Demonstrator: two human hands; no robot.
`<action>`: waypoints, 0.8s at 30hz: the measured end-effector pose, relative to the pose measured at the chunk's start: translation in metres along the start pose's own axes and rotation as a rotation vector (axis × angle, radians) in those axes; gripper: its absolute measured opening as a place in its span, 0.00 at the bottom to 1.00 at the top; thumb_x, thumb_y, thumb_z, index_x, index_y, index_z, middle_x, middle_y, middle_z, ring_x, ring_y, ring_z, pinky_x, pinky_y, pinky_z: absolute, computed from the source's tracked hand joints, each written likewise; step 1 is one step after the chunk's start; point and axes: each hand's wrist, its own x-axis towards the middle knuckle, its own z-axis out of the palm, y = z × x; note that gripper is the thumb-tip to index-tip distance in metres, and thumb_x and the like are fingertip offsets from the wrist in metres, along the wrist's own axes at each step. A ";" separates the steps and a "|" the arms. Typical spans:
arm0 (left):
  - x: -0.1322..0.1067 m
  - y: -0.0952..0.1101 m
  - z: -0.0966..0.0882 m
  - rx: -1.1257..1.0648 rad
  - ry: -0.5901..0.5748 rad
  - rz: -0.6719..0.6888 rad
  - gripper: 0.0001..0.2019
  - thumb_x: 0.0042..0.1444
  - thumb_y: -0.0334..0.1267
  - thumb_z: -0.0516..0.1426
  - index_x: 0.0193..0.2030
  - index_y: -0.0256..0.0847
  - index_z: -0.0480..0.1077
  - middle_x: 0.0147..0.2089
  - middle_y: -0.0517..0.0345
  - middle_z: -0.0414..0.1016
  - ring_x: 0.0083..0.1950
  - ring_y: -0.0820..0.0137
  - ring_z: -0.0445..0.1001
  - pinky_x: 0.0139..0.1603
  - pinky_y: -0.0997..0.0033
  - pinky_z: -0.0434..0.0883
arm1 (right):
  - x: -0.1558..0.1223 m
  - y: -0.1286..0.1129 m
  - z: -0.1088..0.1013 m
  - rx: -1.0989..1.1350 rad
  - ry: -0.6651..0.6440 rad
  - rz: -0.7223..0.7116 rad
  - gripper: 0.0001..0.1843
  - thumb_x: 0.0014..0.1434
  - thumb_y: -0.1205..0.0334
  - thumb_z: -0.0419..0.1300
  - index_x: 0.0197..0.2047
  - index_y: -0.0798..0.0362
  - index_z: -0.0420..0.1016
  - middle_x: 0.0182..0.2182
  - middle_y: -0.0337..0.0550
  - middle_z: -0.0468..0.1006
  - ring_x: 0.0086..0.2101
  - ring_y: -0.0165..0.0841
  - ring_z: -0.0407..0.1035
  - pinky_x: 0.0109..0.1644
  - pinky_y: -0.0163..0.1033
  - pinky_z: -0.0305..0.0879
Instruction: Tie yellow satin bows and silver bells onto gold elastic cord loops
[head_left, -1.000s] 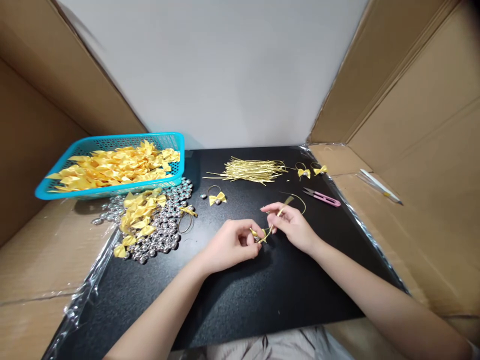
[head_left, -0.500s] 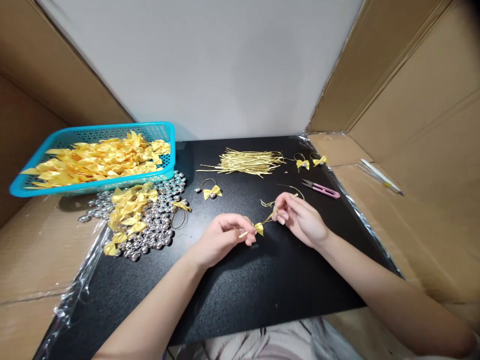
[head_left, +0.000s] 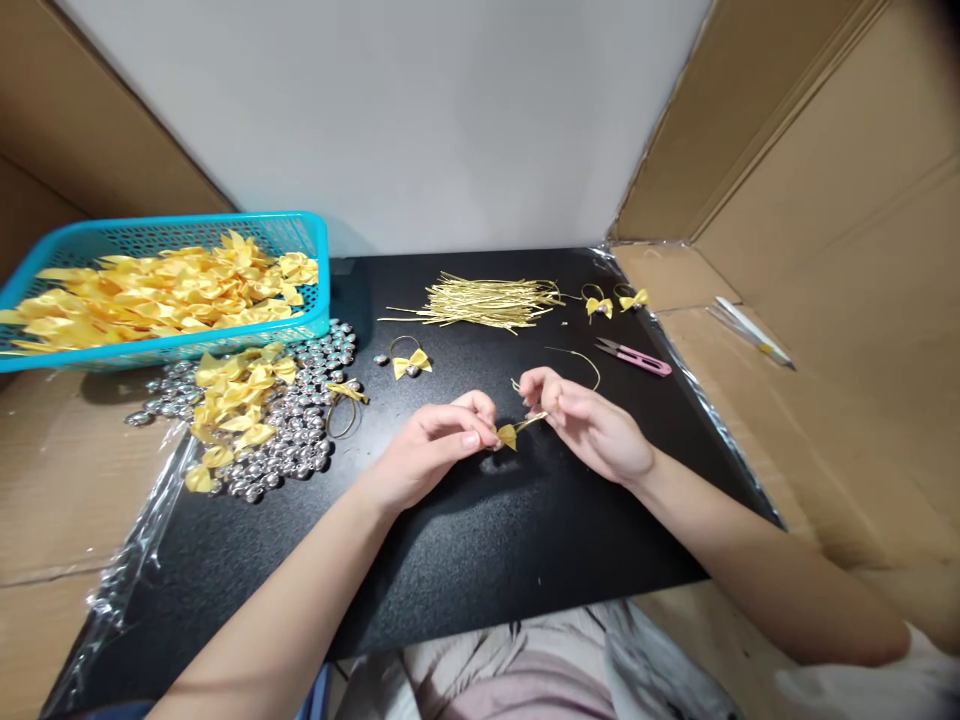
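Observation:
Between thumb and fingers my left hand [head_left: 442, 445] pinches a small yellow ribbon bow [head_left: 508, 437], part of which is hidden by the fingertips. From the bow a gold cord [head_left: 532, 421] runs right into my right hand [head_left: 589, 420], whose thumb and fingers are closed on it. A thin loose strand [head_left: 589, 363] curves up beyond the right hand. Both hands are held over the middle of the black table [head_left: 450, 570]. Past the left hand lies a bow with a silver bead and a cord loop [head_left: 412, 364].
A turquoise basket [head_left: 165, 352] of yellow bows stands at the left, above loose silver beads [head_left: 304, 440] and several bows [head_left: 240, 395]. At the back lies a bundle of gold cords [head_left: 491, 302]. Pink thread snips [head_left: 637, 357] and two looped bows [head_left: 598, 305] are at the right.
The view has tilted and shifted slightly. The right hand's fingers have changed their grip on the cord, and the cord end that stuck out by the left fingertips no longer shows clearly.

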 end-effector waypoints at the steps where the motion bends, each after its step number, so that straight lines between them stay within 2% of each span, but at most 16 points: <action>1: 0.000 0.001 0.000 0.026 -0.021 -0.024 0.09 0.48 0.42 0.69 0.27 0.38 0.82 0.33 0.56 0.73 0.34 0.75 0.70 0.37 0.74 0.67 | -0.001 0.000 -0.001 -0.050 -0.011 -0.005 0.12 0.59 0.61 0.55 0.24 0.53 0.67 0.44 0.46 0.67 0.47 0.36 0.60 0.52 0.40 0.57; 3: -0.001 0.002 0.001 0.070 -0.068 -0.098 0.10 0.48 0.43 0.69 0.27 0.38 0.81 0.31 0.55 0.76 0.33 0.73 0.72 0.38 0.72 0.68 | -0.001 0.001 -0.002 -0.131 -0.056 -0.016 0.12 0.59 0.59 0.58 0.25 0.53 0.70 0.46 0.46 0.68 0.51 0.37 0.60 0.56 0.41 0.56; 4: -0.001 0.003 0.001 0.089 -0.087 -0.148 0.10 0.48 0.44 0.69 0.28 0.39 0.82 0.29 0.55 0.77 0.32 0.73 0.73 0.38 0.72 0.69 | -0.002 0.001 -0.002 -0.154 -0.089 -0.024 0.13 0.60 0.58 0.58 0.25 0.53 0.71 0.45 0.46 0.69 0.49 0.37 0.61 0.56 0.42 0.56; 9: -0.001 0.005 0.004 0.139 -0.136 -0.380 0.12 0.45 0.43 0.71 0.32 0.38 0.82 0.23 0.56 0.79 0.26 0.73 0.73 0.34 0.73 0.70 | -0.001 0.001 -0.001 -0.172 -0.243 -0.011 0.17 0.62 0.52 0.59 0.25 0.54 0.71 0.34 0.42 0.71 0.35 0.32 0.65 0.46 0.41 0.62; 12: -0.001 0.005 0.005 0.115 -0.156 -0.427 0.12 0.42 0.41 0.72 0.31 0.36 0.81 0.24 0.57 0.79 0.25 0.74 0.74 0.33 0.73 0.71 | -0.001 -0.001 0.001 -0.195 -0.305 -0.014 0.19 0.63 0.52 0.59 0.25 0.55 0.70 0.32 0.41 0.70 0.33 0.31 0.66 0.43 0.39 0.62; 17: 0.000 0.005 0.004 0.124 -0.159 -0.499 0.09 0.42 0.37 0.72 0.28 0.36 0.80 0.24 0.58 0.80 0.25 0.75 0.74 0.31 0.75 0.70 | -0.001 0.000 0.000 -0.294 -0.394 -0.043 0.20 0.63 0.54 0.59 0.23 0.55 0.70 0.30 0.40 0.71 0.33 0.30 0.66 0.44 0.39 0.62; 24: -0.001 0.008 0.004 0.204 -0.194 -0.538 0.06 0.42 0.32 0.70 0.29 0.37 0.81 0.23 0.59 0.79 0.24 0.77 0.71 0.28 0.79 0.65 | -0.001 0.002 0.004 -0.398 -0.448 -0.040 0.15 0.58 0.67 0.60 0.20 0.55 0.68 0.25 0.38 0.71 0.29 0.27 0.65 0.41 0.36 0.63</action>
